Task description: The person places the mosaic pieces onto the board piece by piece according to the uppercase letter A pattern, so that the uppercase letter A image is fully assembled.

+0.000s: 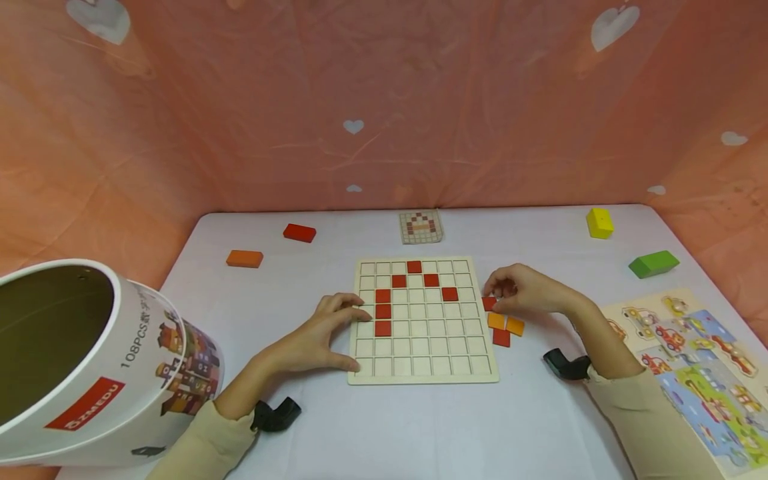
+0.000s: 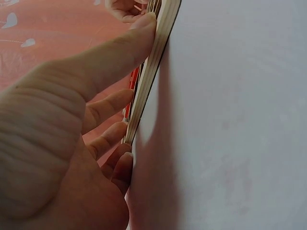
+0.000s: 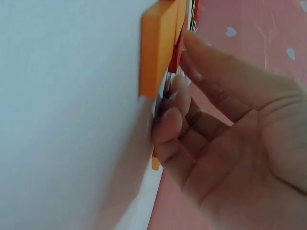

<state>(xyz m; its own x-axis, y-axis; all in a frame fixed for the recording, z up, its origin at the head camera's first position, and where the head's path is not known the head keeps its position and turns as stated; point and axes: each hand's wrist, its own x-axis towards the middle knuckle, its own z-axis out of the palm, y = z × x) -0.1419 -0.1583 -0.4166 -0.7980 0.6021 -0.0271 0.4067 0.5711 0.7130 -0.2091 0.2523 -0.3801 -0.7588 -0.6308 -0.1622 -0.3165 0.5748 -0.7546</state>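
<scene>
Here the left hand (image 1: 324, 337) is steadying the grid board (image 1: 423, 373), its fingers spread along the board's left edge and thumb at the near corner. The right hand (image 1: 528, 290) is reaching at the loose red tile (image 1: 489, 303) just beside the board's right edge, fingers curling over it; I cannot tell if they are already pinching it. Under these fingers the orange tiles (image 1: 506, 323) are lying. The next move, I judge, is needing a clean pinch and an empty cell. A paper tub (image 1: 90, 373) is standing far left, well apart.

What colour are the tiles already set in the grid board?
Red tiles; the head view shows them best.
</scene>
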